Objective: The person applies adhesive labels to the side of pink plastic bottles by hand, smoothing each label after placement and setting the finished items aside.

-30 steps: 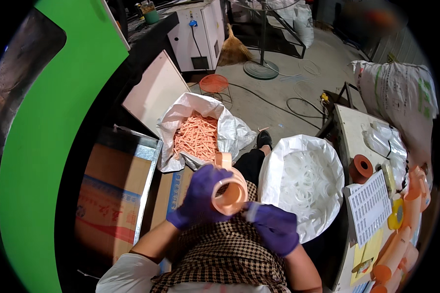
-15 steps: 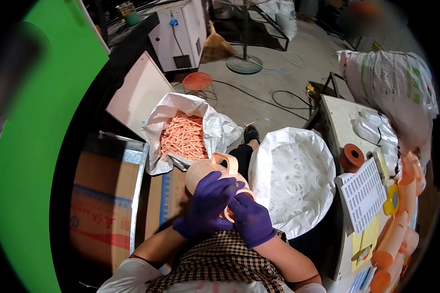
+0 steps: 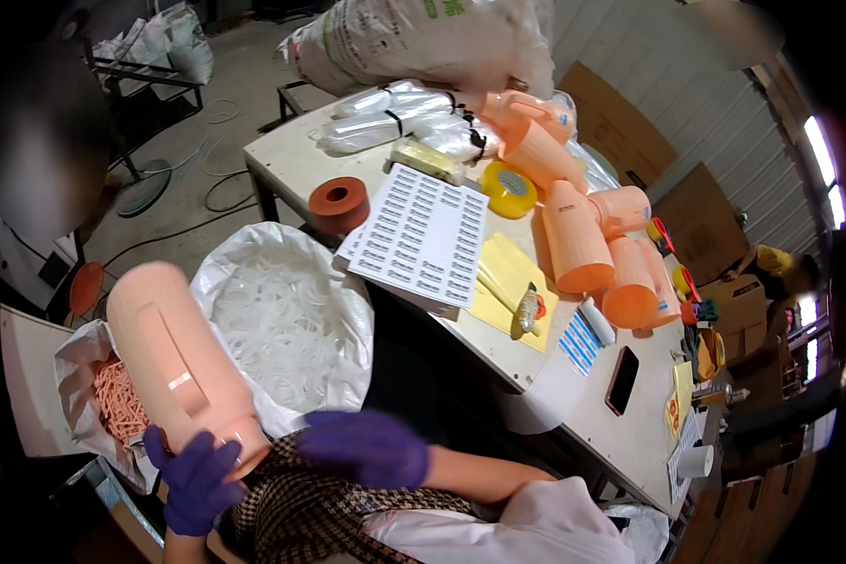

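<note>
A peach-coloured plastic jug (image 3: 169, 348) with a built-in handle lies tilted in front of me at the left, its narrow neck toward me. My left hand (image 3: 197, 479), in a purple glove, grips it by the neck end. My right hand (image 3: 367, 449), also gloved in purple, is apart from the jug over my lap; motion blurs its fingers. Just beyond it stands a white sack (image 3: 352, 338) full of clear plastic rings (image 3: 277, 329). Partly behind the jug is another white sack (image 3: 75, 367) holding peach plastic sticks (image 3: 117, 404).
To the right a white table (image 3: 583, 423) carries several more peach jugs (image 3: 573, 235), label sheets (image 3: 423, 235), a reddish-brown roll (image 3: 339, 204), a yellow tape dispenser (image 3: 509, 190), clear plastic bags (image 3: 376, 130) and a phone (image 3: 621, 381). A large stuffed sack (image 3: 423, 42) sits beyond.
My view has swung to the right, toward the table. Both hands were on the jug before; now only the left holds it, and the right has come away.
</note>
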